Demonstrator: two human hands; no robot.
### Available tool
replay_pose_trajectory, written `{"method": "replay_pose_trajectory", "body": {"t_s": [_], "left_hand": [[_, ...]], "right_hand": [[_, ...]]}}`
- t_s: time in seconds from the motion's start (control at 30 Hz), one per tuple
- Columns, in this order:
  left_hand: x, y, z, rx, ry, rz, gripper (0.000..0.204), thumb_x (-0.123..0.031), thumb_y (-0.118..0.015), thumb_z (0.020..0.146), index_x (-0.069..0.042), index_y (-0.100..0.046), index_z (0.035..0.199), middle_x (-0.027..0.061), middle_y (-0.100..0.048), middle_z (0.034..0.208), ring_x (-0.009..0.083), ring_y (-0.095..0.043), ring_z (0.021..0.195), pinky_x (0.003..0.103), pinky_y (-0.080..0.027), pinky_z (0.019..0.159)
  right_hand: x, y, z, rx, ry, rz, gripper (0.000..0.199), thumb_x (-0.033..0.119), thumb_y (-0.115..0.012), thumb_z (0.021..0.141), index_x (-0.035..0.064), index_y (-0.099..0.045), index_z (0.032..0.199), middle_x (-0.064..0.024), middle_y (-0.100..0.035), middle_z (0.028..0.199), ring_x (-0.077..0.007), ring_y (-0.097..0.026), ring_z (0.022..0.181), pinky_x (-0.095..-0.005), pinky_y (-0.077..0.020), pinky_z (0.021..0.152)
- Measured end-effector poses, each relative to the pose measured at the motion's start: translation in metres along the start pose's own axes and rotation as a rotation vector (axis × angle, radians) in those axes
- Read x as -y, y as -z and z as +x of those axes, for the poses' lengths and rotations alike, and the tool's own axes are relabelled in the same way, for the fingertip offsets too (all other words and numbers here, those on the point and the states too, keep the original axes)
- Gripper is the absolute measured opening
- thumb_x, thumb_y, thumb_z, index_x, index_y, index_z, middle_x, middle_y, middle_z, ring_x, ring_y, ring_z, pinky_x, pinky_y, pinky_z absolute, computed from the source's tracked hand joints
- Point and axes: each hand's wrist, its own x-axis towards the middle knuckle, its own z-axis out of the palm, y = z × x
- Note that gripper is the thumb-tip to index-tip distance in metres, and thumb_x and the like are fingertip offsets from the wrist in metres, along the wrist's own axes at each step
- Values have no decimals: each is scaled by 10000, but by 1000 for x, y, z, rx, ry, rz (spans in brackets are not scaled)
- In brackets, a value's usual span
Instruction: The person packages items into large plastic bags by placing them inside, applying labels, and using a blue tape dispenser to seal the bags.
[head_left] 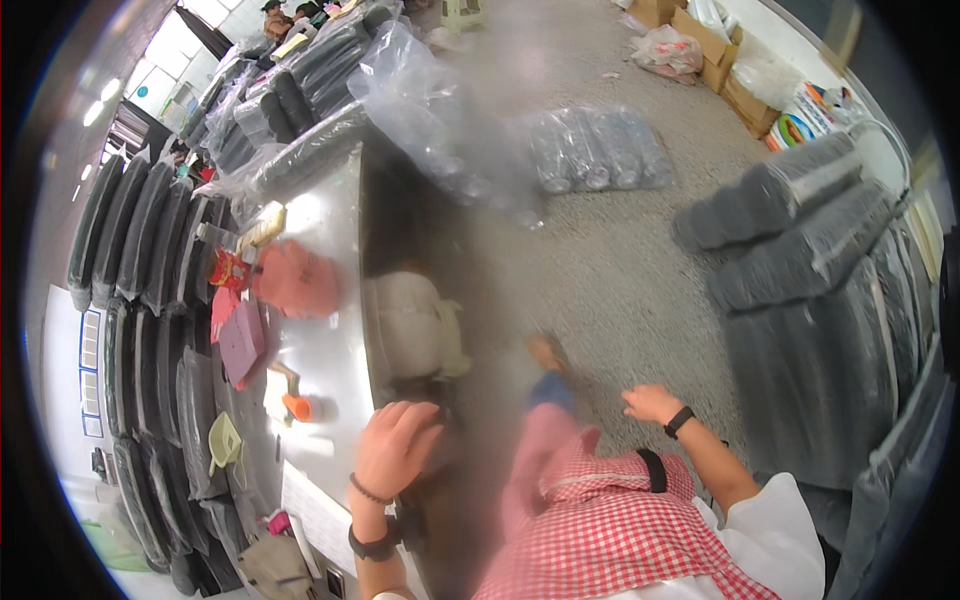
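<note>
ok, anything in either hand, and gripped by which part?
Nothing visibly held. The left hand is near the shiny table, fingers loosely bent; the right hand shows nothing either, though its palm is hidden.

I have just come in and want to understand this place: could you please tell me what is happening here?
Someone wearing a red-and-white checked cloth apron is beside a shiny metal-topped table. The left hand is near its edge; contact is unclear. The right hand is above the grey floor. Neither visibly holds anything. A salmon-coloured cap lies on the table; dark, plastic-wrapped bundles are piled at the right.
</note>
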Motion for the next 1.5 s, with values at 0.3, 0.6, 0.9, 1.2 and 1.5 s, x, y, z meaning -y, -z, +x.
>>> {"method": "replay_pose_trajectory", "body": {"t_s": [0.3,0.6,0.9,1.2,1.5], "left_hand": [[223,38,330,38,-21,202,612,-301,-751,740,-81,-504,1254,183,-451,1308,374,-404,1229,456,-355,1002],[420,32,702,-268,66,370,908,-416,-772,707,-24,-337,1401,274,-314,1423,436,-277,1321,493,-243,1083],[622,-65,883,182,535,-14,1359,-503,-844,583,42,42,1458,334,-296,1417,386,-349,1321,430,-323,1070],[643,-160,861,-93,590,77,1190,-280,-890,543,15,-164,1438,207,-250,1433,357,-285,1297,482,-269,1072],[695,-177,863,106,793,-85,1085,-150,-835,649,-41,-141,1476,152,-463,1256,219,-493,953,343,-445,771]], "right_hand": [[-21,178,230,-62,-12,325,248,216,-512,830,26,-627,939,-216,-657,928,-396,-625,873,-485,-491,755],[-129,324,453,-79,-205,303,308,306,-536,857,45,-603,1006,-221,-651,974,-406,-616,926,-496,-493,774],[-226,427,714,-104,-232,476,350,284,-611,803,29,-604,1041,-222,-642,995,-394,-602,957,-476,-480,800],[-231,438,965,-89,-691,668,642,364,-673,730,144,-438,1285,-214,-485,1267,-409,-512,1136,-518,-440,918],[-275,397,1177,-722,-905,713,394,225,-592,830,72,-499,1181,-197,-580,1012,-391,-563,970,-479,-453,832]]}}
